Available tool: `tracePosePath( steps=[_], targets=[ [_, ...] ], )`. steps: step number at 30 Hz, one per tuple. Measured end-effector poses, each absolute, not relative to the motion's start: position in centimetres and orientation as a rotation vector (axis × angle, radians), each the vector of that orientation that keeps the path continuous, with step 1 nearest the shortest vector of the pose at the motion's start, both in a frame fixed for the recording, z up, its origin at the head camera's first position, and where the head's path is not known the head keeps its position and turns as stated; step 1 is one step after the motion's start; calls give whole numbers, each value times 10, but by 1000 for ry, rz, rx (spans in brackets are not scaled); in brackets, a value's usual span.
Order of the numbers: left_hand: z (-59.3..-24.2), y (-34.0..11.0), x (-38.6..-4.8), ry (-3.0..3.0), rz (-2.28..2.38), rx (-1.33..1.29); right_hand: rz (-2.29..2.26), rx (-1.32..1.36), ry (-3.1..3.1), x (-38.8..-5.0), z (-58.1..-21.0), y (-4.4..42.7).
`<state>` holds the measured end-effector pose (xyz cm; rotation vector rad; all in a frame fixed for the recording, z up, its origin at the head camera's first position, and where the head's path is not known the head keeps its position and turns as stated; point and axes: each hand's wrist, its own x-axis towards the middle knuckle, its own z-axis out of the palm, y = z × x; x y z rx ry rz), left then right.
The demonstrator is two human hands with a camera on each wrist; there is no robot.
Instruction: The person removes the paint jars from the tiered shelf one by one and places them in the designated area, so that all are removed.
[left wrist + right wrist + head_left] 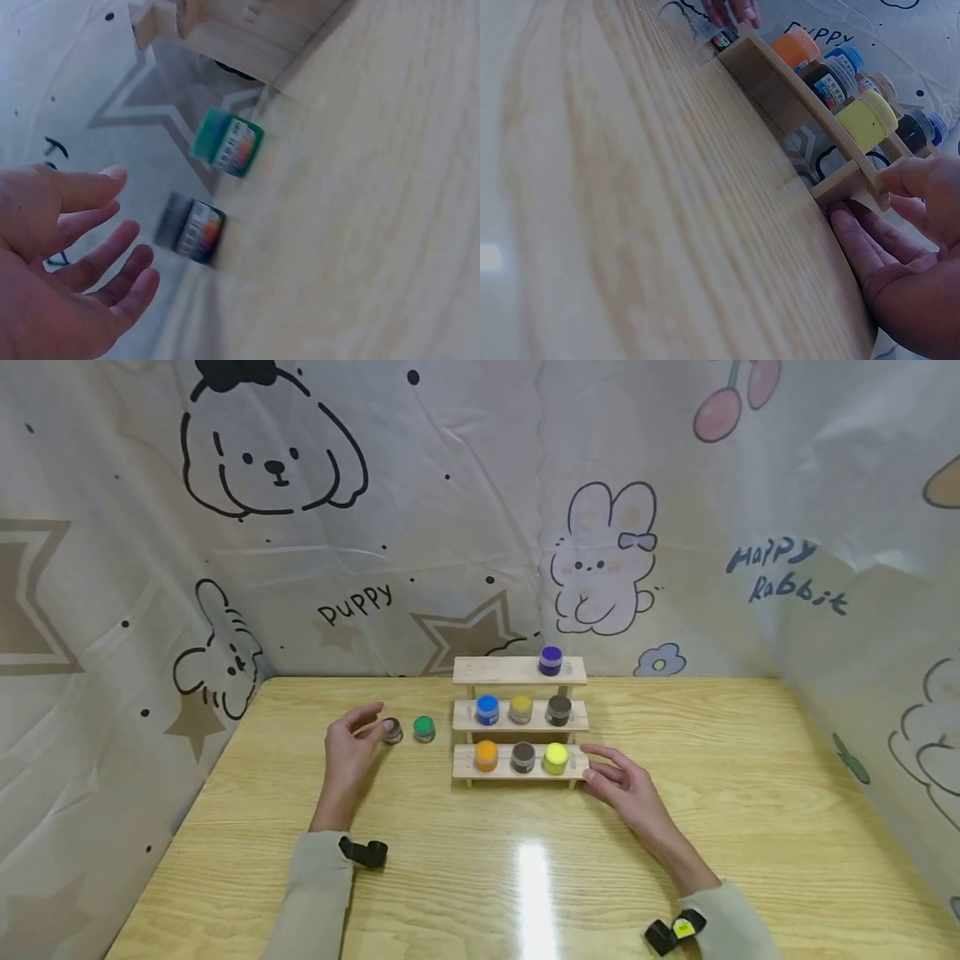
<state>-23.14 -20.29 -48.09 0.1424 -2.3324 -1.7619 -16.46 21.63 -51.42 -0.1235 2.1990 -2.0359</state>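
A three-step wooden rack (467, 763) carries small paint jars. On its lowest step are an orange jar (486, 757), a dark jar (522, 758) and a yellow jar (556, 759). My right hand (626, 789) grips the right end of that step; the right wrist view shows fingers and thumb around the wood. A green jar (238, 146) and another dark jar (196, 231) stand on the table left of the rack. My left hand (350, 752) is beside this dark jar, its fingers spread and apart from it in the left wrist view.
The middle step bears a blue jar (487, 710), an ochre jar (521, 709) and a dark brown jar (558, 711). A purple jar (551, 662) stands at the right of the top step. Behind the wooden table (450, 860) hangs a printed sheet (465, 543).
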Motion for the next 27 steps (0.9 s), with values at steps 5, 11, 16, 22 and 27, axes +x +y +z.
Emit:
tracePosePath(
  steps=[5, 11, 16, 22, 27],
  targets=[
    [-469, -196, -229, -2259, -1707, 0, -2037, -122, 2206, -165, -514, 217],
    [-443, -177, -216, -2204, -1710, -122, -2038, -127, 2200, -165, -514, 217],
    [-410, -152, -198, -2209, -1706, -167, -2046, -121, 2194, -166, -513, 215],
    [-411, -131, -207, -2136, -1762, -234, -2055, -124, 2184, -164, -512, 214],
    [-414, -113, -219, -2101, -1774, -330, -2060, -120, 2179, -164, -511, 215]
  ],
)
